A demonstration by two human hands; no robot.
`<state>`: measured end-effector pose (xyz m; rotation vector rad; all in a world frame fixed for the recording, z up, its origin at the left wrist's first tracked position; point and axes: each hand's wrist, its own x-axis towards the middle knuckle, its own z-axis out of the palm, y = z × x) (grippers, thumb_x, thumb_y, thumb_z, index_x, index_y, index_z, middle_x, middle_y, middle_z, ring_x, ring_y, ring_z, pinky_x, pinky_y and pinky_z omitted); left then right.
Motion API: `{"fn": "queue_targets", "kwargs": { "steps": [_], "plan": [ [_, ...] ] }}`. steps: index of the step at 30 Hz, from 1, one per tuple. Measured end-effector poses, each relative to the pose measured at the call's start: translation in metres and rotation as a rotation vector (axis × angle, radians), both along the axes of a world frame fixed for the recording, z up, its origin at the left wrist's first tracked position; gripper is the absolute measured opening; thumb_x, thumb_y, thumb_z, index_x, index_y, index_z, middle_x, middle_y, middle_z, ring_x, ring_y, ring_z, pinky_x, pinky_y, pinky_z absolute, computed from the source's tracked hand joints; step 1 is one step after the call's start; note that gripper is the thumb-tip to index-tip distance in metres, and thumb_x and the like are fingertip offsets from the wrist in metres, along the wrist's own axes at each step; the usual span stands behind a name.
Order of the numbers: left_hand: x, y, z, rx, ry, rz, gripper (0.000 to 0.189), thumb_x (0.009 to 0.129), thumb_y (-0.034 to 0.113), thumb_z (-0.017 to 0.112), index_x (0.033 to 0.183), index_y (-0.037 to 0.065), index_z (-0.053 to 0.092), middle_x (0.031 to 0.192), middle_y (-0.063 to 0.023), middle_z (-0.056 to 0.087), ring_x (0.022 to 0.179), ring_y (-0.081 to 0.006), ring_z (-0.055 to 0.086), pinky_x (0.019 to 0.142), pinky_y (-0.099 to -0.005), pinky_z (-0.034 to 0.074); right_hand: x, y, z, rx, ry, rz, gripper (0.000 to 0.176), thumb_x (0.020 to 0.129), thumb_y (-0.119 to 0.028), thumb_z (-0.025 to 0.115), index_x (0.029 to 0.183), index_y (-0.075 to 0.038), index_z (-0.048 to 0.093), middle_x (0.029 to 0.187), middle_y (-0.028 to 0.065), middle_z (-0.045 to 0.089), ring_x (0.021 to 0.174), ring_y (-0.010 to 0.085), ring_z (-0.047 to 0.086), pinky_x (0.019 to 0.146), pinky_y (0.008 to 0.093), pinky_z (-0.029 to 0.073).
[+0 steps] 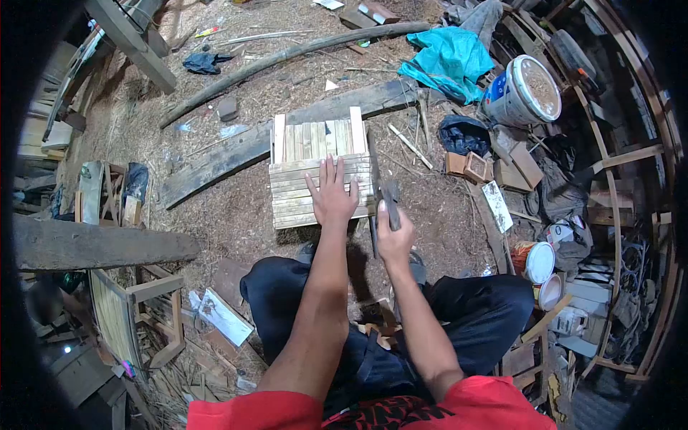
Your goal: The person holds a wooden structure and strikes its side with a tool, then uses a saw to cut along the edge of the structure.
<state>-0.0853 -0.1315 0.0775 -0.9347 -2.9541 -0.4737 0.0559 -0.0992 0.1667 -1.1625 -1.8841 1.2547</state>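
A small stool-like piece made of pale wooden slats (pixel 287 190) stands on the ground in front of me, with two pale uprights at its far corners. My left hand (pixel 334 197) lies flat on the near slats, fingers spread. By the right edge of the slats, my right hand (pixel 394 233) is closed around a dark tool (pixel 390 190), its thumb pointing forward along it. The tool's dark upper end shows beyond the fingers, close against the slatted side; I cannot tell its exact kind.
A long weathered plank (pixel 215 165) lies behind the slatted piece, with a curved pole (pixel 287 54) farther back. Buckets (pixel 527 89), a teal tarp (pixel 455 61) and wood scraps crowd the right. At left, a thick beam (pixel 100 244) juts in above a wooden frame (pixel 158 287). Shavings cover the ground.
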Motion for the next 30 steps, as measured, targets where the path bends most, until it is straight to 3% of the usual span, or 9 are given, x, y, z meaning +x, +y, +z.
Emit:
{"fn": "queue_targets", "kwargs": {
  "steps": [4, 8, 12, 19, 20, 23, 27, 28, 30],
  "plan": [
    [0.000, -0.002, 0.000, 0.002, -0.013, -0.006, 0.067, 0.096, 0.047, 0.041, 0.157, 0.020, 0.029, 0.164, -0.0044, 0.024, 0.152, -0.0193, 0.019, 0.123, -0.0555, -0.001, 0.008, -0.027, 0.017, -0.157, 0.014, 0.001, 0.030, 0.096, -0.027, 0.065, 0.088, 0.001, 0.066, 0.063, 0.0089, 0.059, 0.060, 0.0150, 0.055, 0.059, 0.0351, 0.046],
    [0.000, -0.001, 0.005, 0.008, 0.018, -0.011, 0.064, 0.098, 0.045, 0.044, 0.154, 0.016, 0.036, 0.162, -0.0083, 0.029, 0.150, -0.0241, 0.025, 0.121, -0.0577, 0.008, 0.004, -0.026, 0.000, -0.032, 0.036, 0.005, 0.028, 0.096, -0.026, 0.064, 0.089, 0.002, 0.066, 0.067, 0.0135, 0.063, 0.062, 0.0191, 0.061, 0.061, 0.0370, 0.048],
    [0.002, -0.004, -0.003, 0.002, 0.021, -0.004, 0.066, 0.097, 0.045, 0.044, 0.155, 0.016, 0.033, 0.163, -0.0067, 0.027, 0.151, -0.0222, 0.023, 0.122, -0.0569, 0.006, -0.025, 0.008, -0.013, 0.032, 0.042, 0.041, 0.025, 0.095, -0.024, 0.066, 0.089, 0.001, 0.066, 0.067, 0.0151, 0.063, 0.062, 0.0240, 0.062, 0.060, 0.0388, 0.048],
    [0.001, 0.000, 0.006, -0.062, -0.043, 0.001, 0.068, 0.097, 0.046, 0.040, 0.157, 0.019, 0.027, 0.165, -0.0038, 0.021, 0.152, -0.0188, 0.017, 0.122, -0.0563, 0.000, 0.002, -0.010, 0.004, -0.058, 0.051, 0.017, 0.028, 0.095, -0.026, 0.065, 0.084, -0.001, 0.067, 0.066, 0.0107, 0.063, 0.059, 0.0185, 0.059, 0.058, 0.0371, 0.046],
    [-0.001, 0.001, 0.004, -0.066, -0.037, 0.002, 0.068, 0.097, 0.046, 0.040, 0.157, 0.019, 0.027, 0.165, -0.0037, 0.021, 0.152, -0.0187, 0.017, 0.122, -0.0565, 0.000, -0.009, 0.001, 0.009, -0.057, -0.088, 0.024, 0.029, 0.096, -0.026, 0.065, 0.083, 0.000, 0.066, 0.066, 0.0110, 0.063, 0.059, 0.0190, 0.060, 0.059, 0.0373, 0.047],
    [-0.001, 0.000, 0.002, -0.041, -0.023, 0.000, 0.067, 0.097, 0.046, 0.040, 0.157, 0.019, 0.028, 0.165, -0.0035, 0.020, 0.152, -0.0189, 0.017, 0.122, -0.0573, 0.001, -0.029, 0.020, -0.024, 0.156, 0.015, 0.038, 0.032, 0.096, -0.028, 0.064, 0.083, 0.002, 0.065, 0.064, 0.0102, 0.062, 0.058, 0.0189, 0.059, 0.058, 0.0374, 0.047],
    [0.002, -0.004, 0.002, -0.081, -0.008, -0.020, 0.067, 0.097, 0.046, 0.040, 0.157, 0.019, 0.028, 0.166, -0.0034, 0.019, 0.152, -0.0194, 0.017, 0.122, -0.0576, 0.002, -0.018, 0.013, -0.002, -0.043, 0.031, 0.010, 0.030, 0.096, -0.026, 0.064, 0.089, 0.002, 0.068, 0.068, 0.0160, 0.064, 0.059, 0.0228, 0.061, 0.059, 0.0384, 0.047],
    [0.003, -0.003, 0.002, -0.070, -0.007, -0.017, 0.067, 0.097, 0.046, 0.040, 0.157, 0.019, 0.028, 0.166, -0.0035, 0.020, 0.152, -0.0196, 0.017, 0.122, -0.0577, 0.002, -0.022, 0.014, -0.001, -0.104, 0.022, 0.023, 0.035, 0.097, -0.029, 0.065, 0.079, 0.002, 0.065, 0.062, 0.0066, 0.059, 0.059, 0.0120, 0.049, 0.056, 0.0342, 0.042],
    [-0.001, 0.000, 0.002, -0.038, -0.012, -0.010, 0.067, 0.097, 0.046, 0.041, 0.156, 0.018, 0.030, 0.165, -0.0043, 0.022, 0.152, -0.0201, 0.019, 0.121, -0.0581, 0.003, -0.037, 0.021, -0.010, -0.035, 0.044, 0.005, 0.034, 0.096, -0.028, 0.065, 0.081, 0.002, 0.065, 0.062, 0.0055, 0.058, 0.059, 0.0112, 0.049, 0.057, 0.0337, 0.042]
  ]
}}
